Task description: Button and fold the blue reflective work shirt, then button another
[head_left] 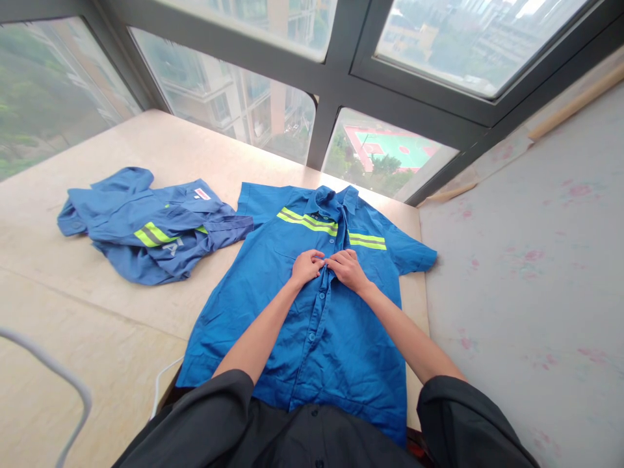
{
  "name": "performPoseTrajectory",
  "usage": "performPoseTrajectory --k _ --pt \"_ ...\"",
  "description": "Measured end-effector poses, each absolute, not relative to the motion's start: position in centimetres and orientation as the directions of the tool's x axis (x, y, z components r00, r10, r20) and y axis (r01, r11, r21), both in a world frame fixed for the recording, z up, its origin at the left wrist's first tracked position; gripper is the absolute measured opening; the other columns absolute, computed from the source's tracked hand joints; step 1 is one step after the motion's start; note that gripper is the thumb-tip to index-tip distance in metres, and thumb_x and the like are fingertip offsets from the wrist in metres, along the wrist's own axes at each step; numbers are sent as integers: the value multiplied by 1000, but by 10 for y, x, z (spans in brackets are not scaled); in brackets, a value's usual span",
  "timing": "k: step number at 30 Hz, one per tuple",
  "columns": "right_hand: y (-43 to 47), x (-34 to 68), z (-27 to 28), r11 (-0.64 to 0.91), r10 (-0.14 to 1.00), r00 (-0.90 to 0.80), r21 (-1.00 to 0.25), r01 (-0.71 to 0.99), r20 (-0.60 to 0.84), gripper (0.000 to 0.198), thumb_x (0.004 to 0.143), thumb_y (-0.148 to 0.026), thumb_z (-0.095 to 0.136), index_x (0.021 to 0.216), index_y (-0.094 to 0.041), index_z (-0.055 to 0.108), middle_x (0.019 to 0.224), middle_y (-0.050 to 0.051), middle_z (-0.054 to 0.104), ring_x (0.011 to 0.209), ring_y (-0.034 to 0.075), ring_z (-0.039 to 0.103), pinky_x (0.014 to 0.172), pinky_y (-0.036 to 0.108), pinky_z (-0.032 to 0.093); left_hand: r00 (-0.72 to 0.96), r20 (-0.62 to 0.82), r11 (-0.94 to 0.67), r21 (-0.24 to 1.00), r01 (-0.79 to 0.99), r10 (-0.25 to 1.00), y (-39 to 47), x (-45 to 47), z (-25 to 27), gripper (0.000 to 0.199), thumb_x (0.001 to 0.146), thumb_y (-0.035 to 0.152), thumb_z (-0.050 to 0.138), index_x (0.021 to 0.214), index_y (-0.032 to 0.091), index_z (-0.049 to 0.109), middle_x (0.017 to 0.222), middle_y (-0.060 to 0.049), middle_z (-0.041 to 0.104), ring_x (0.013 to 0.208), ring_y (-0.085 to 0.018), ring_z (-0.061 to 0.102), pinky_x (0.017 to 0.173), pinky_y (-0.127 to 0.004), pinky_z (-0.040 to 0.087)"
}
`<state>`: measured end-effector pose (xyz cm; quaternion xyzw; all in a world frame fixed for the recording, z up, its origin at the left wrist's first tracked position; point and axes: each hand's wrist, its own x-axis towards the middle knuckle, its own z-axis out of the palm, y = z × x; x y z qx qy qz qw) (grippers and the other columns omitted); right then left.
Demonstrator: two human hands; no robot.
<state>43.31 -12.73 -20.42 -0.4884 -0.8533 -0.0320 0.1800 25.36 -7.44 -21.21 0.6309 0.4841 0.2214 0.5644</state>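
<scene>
A blue short-sleeved work shirt (pixel 361 312) lies spread face up before me, its collar toward the window and yellow-green reflective bands across the chest. Both hands meet at its front placket, just below the bands. My left hand (pixel 308 267) pinches the placket edge from the left. From the right, my right hand (pixel 347 268) grips the same edge, fingertips almost touching the left ones. Whatever button sits between the fingers is hidden. Below the hands, buttons (pixel 322 296) show along the placket; another button (pixel 332 241) shows above them.
A second blue work shirt (pixel 146 227) lies crumpled at the left, touching the spread shirt's sleeve. The beige ledge (pixel 160 146) ends at grey-framed windows (pixel 336 84). A floral-papered wall (pixel 526 260) bounds the right side. A white cable (pixel 73 380) curves at the lower left.
</scene>
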Motion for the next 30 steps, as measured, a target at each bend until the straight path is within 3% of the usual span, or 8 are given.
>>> performPoseTrajectory --k 6,9,14,20,30 --pt "-129 430 -203 472 857 -416 -140 870 306 29 103 -23 42 96 -21 70 90 6 70 89 20 54 88 38 28 449 -239 88 940 330 861 -81 249 -206 21 87 28 62 101 15 71 81 -3 76 56 -11 67 57 -21 52" --pt "-129 430 -203 474 856 -413 -151 868 311 28 103 -23 43 95 -20 70 89 6 70 88 20 54 86 38 29 454 -148 -13 944 331 878 -87 245 -200 27 81 38 70 98 17 73 89 -3 77 63 -13 69 64 -23 54" --pt "-128 432 -202 486 853 -424 -165 858 305 26 102 -27 46 95 -20 70 89 6 70 88 21 54 86 38 30 412 -8 -188 882 432 911 -95 244 -201 20 77 25 69 96 21 75 93 0 78 72 -14 70 72 -23 53" --pt "-127 434 -200 475 869 -418 -209 855 264 26 102 -28 47 98 -21 71 90 6 71 89 21 54 88 38 29 369 9 -195 860 472 929 -102 249 -206 27 78 19 64 103 24 74 96 1 78 82 -16 71 80 -25 52" --pt "-122 443 -201 505 862 -452 -314 804 228 29 99 -17 44 102 -22 72 91 6 71 89 20 56 88 37 31 355 17 -215 821 529 935 -105 249 -207 20 81 21 62 97 25 74 94 3 77 88 -16 71 79 -24 49"
